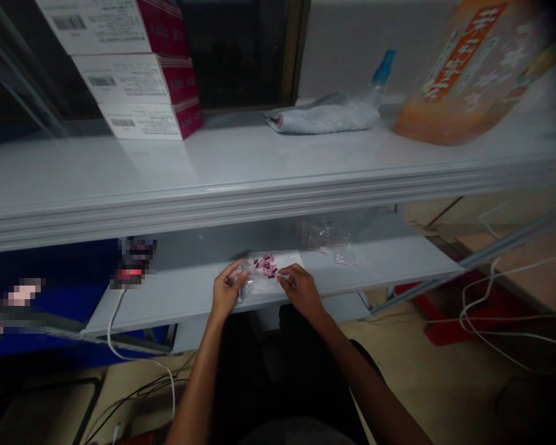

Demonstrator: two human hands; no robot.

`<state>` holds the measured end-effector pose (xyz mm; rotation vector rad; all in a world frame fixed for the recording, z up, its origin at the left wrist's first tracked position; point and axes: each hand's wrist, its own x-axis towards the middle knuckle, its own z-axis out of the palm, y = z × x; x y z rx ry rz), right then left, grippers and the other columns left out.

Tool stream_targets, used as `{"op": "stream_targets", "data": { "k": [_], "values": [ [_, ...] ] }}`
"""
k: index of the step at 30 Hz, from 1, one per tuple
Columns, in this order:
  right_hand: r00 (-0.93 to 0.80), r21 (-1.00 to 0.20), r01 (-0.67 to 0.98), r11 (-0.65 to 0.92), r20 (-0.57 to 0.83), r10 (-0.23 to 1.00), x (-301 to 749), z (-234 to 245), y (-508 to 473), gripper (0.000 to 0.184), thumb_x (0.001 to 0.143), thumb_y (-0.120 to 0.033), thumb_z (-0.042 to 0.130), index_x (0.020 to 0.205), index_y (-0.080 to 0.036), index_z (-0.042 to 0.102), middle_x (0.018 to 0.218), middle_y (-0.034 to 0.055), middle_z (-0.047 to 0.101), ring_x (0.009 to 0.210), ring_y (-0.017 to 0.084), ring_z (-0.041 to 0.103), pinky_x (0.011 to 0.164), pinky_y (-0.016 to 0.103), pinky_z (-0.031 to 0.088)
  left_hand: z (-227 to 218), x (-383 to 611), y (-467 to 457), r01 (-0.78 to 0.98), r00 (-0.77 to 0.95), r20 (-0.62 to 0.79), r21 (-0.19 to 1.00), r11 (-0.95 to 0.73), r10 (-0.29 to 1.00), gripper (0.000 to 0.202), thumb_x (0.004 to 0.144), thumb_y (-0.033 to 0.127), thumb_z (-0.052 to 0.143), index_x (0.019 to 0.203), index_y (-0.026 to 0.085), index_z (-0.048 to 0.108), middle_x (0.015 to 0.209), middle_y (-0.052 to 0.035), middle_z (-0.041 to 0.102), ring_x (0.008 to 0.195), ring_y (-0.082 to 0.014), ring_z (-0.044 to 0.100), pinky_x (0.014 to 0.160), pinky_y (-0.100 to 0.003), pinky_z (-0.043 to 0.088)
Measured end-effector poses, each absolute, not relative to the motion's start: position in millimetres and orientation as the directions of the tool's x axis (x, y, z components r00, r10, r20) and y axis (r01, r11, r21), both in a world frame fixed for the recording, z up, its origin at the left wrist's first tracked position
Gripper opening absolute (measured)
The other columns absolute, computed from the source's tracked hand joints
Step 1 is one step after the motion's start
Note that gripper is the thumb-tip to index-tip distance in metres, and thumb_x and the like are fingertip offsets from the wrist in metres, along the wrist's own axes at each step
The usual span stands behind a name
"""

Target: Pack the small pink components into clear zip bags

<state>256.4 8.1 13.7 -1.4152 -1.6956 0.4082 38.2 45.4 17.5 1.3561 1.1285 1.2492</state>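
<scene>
Both my hands rest on the lower grey shelf (389, 259) and hold a small clear plastic bag (258, 283) between them. My left hand (227, 290) pinches the bag's left edge with closed fingers. My right hand (301, 288) pinches its right edge. Just behind the bag, several small pink and dark pieces (265, 265) lie on a white sheet (290, 259).
More clear bags (327, 240) lie further back on the lower shelf. The upper shelf (213, 179) carries three stacked white and magenta boxes (134, 68), a grey pouch (324, 116), a spray bottle (380, 74) and an orange bag (472, 68). White cables (491, 309) trail at right and left.
</scene>
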Motion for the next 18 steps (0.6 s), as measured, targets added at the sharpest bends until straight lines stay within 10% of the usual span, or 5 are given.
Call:
{"op": "stream_targets", "data": {
  "k": [11, 18],
  "values": [
    [0.007, -0.765, 0.535, 0.358, 0.428, 0.904, 245, 18, 13, 0.013, 0.092, -0.026, 0.059, 0.093, -0.019, 0.070, 0.091, 0.0053, 0.065, 0.077, 0.017, 0.060, 0.073, 0.029, 0.049, 23, 37, 42, 0.091, 0.127, 0.129, 0.986, -0.141, 0.984, 0.046, 0.079, 0.040, 0.071, 0.119, 0.017, 0.067, 0.115, -0.0115, 0.072, 0.100, -0.0233, 0.068, 0.087, -0.032, 0.052],
    [-0.177, -0.819, 0.343, 0.460, 0.425, 0.888, 217, 39, 32, 0.016, 0.091, -0.027, 0.060, 0.092, -0.020, 0.073, 0.099, 0.0073, 0.065, 0.092, 0.018, 0.061, 0.075, 0.028, 0.050, 28, 36, 39, 0.073, 0.235, 0.085, 0.992, -0.105, 0.968, 0.048, 0.078, 0.042, 0.072, 0.119, 0.018, 0.068, 0.107, -0.0094, 0.074, 0.075, -0.0181, 0.068, 0.060, -0.025, 0.051]
  ]
}}
